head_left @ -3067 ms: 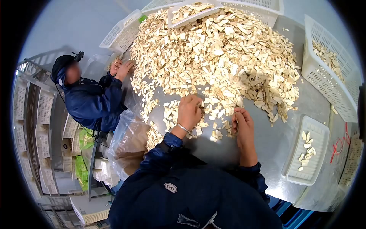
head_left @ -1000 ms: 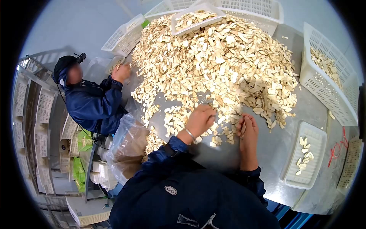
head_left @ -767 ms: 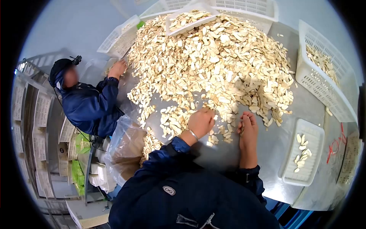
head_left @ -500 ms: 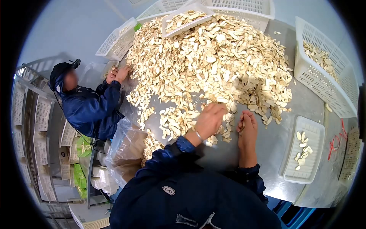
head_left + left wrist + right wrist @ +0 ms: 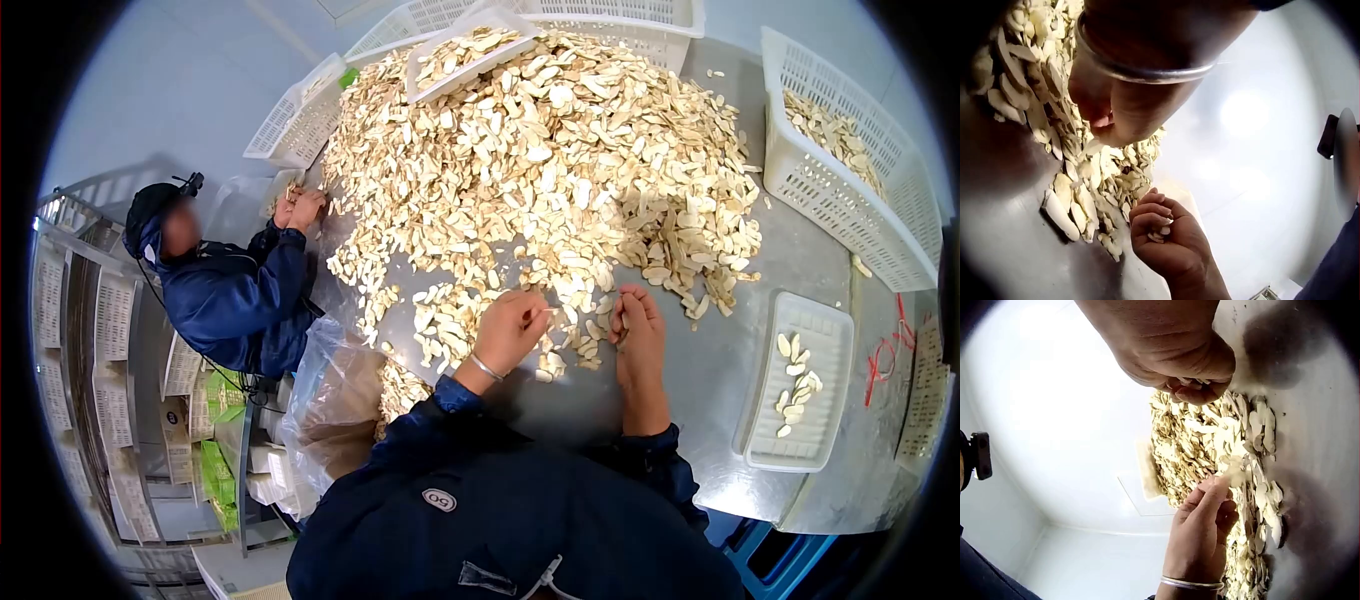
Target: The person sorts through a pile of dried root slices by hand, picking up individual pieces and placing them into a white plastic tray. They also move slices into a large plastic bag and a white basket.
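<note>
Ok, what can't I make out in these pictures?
Left wrist view: how many pale, flat, dry-looking slices the right grip holds; curled fingers cover some.
Right wrist view: outline of the slice in the left grip; blurred.
Head view: back rim of the topmost white perforated plastic basket; upper edge cuts it off.

The left grip (image 5: 508, 330) has swung back leftward and now pinches a pale slice (image 5: 1237, 476) (newly in view).
</note>
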